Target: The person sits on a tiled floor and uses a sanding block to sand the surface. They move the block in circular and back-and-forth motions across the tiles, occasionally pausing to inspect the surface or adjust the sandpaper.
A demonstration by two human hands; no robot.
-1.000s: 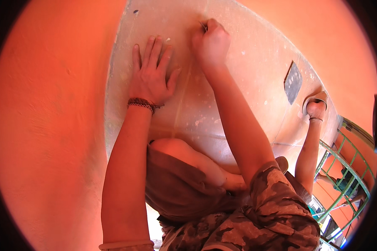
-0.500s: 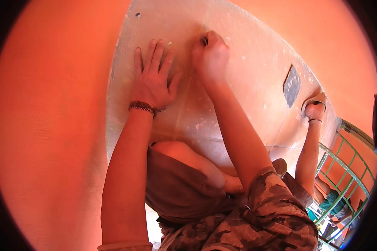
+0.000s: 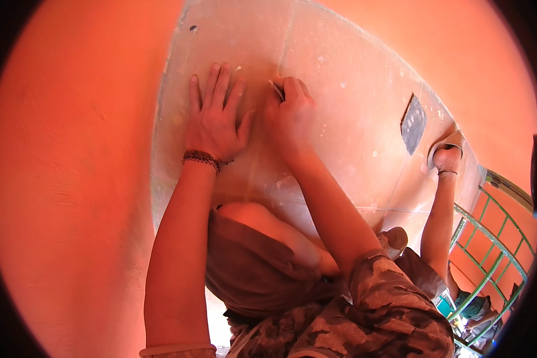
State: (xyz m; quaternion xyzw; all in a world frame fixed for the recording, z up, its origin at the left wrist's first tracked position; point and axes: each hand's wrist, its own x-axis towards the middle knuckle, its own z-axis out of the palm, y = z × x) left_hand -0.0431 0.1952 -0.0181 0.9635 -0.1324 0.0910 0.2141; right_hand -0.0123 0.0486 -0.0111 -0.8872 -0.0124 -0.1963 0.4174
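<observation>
My left hand [image 3: 216,122] rests palm down on the pale, worn tiled surface [image 3: 346,107], its fingers stretched out and apart; a braided bracelet circles its wrist. To its right, my right hand [image 3: 289,116] is closed around a small thin piece [image 3: 277,89] pressed against the surface near a joint line. Only an edge of that piece shows between thumb and fingers, so its kind cannot be made out. The joint [image 3: 286,45] runs on beyond the fingertips.
Orange wall [image 3: 71,149] curves around the surface. A dark grey patch [image 3: 413,125] lies to the right, close to a sandalled foot [image 3: 447,158]. My bent knee [image 3: 253,218] is below my hands. Green metal railing [image 3: 489,256] stands at the lower right, with another person [image 3: 474,307] beyond.
My right hand has moved down along the joint, nearer to me and slightly left, still gripping the thin piece. My left hand stays flat in nearly the same spot.
</observation>
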